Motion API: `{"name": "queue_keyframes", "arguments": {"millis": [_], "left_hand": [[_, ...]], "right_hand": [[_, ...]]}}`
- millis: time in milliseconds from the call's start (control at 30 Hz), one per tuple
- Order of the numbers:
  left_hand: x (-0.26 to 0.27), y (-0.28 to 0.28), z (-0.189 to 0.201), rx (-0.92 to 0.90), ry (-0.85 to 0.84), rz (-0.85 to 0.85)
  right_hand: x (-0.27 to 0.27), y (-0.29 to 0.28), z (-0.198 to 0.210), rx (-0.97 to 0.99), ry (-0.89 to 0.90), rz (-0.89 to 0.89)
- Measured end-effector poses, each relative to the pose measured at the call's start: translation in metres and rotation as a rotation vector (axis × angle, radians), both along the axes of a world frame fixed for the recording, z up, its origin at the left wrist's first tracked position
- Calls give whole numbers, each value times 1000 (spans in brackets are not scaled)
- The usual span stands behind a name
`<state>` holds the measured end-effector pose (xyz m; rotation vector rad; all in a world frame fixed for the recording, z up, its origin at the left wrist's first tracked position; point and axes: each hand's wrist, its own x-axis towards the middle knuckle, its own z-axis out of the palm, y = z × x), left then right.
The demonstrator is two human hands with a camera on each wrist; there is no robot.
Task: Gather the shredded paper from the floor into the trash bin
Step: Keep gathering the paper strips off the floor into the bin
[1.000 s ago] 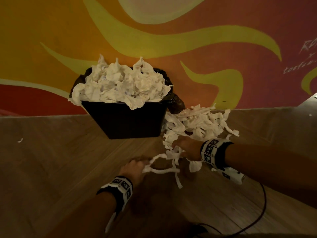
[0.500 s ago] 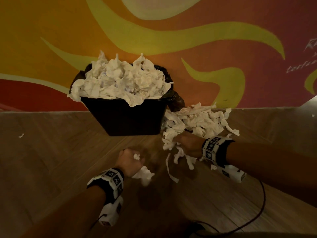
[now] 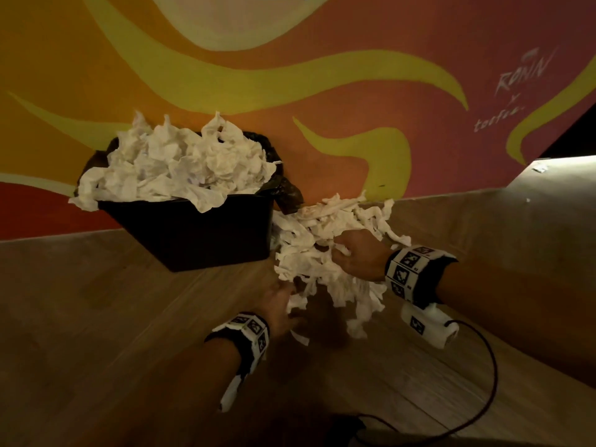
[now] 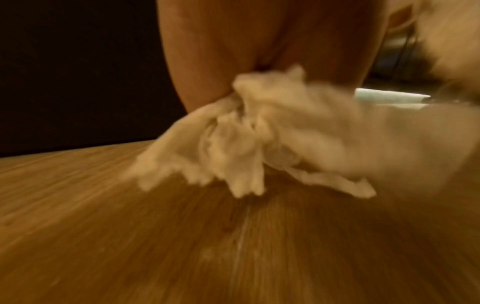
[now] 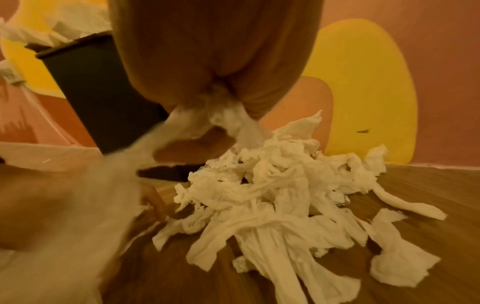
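- We judge the job well past halfway: the trash bin (image 3: 193, 233), black and standing against the painted wall (image 3: 322, 91), is already heaped above its rim with crumpled paper (image 3: 180, 162), and some of it hangs over the near edge.
- What is left lies just right of the bin: a loose pile of shredded paper (image 3: 332, 227) on the wooden floor (image 3: 113, 333), reaching from the bin's side wall out toward the skirting.
- Our right hand (image 3: 361, 256) is clenched round a bunch of strips at the near edge of that pile; in the right wrist view the paper comes out from between the curled fingers, while most of the pile lies on the floor below.
- Our left hand (image 3: 277, 304) sits at the lower left of the hanging strips, and the left wrist view, blurred as it is, shows a wad of paper (image 4: 246, 131) pinched in its curled fingers above the floor.
- So we have two handfuls in hand and none of this load yet in the bin.
- A few stray strips (image 3: 358, 327) trail toward us from the pile.
- We expect several more handfuls, and since the bin is already overfull, pressing the heap down may be needed, or new paper could slide off.
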<state>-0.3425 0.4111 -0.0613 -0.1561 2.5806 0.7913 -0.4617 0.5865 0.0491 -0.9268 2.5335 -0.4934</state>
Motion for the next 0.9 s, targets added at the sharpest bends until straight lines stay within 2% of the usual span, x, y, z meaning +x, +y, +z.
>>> {"name": "queue_keyframes", "arguments": {"millis": [67, 167, 233, 333, 533, 667, 833, 900], "left_hand": [[4, 3, -8, -73, -42, -11], [11, -2, -17, -39, -35, 88], [17, -7, -18, -21, -80, 101], [16, -14, -18, 10, -70, 107], [-5, -5, 2, 159, 81, 175], [-25, 15, 1, 216, 90, 186], [-34, 21, -14, -38, 51, 53], [-34, 19, -13, -54, 0, 34]], "right_hand": [[-1, 5, -5, 74, -41, 23], [-3, 8, -11, 273, -108, 89], [-3, 11, -14, 303, -111, 129], [-6, 19, -19, 316, -48, 178], [-14, 34, -36, 643, 41, 278], [-8, 39, -46, 672, 114, 349], [-7, 33, -55, 682, 136, 355], [-11, 31, -55, 652, 114, 336]]}}
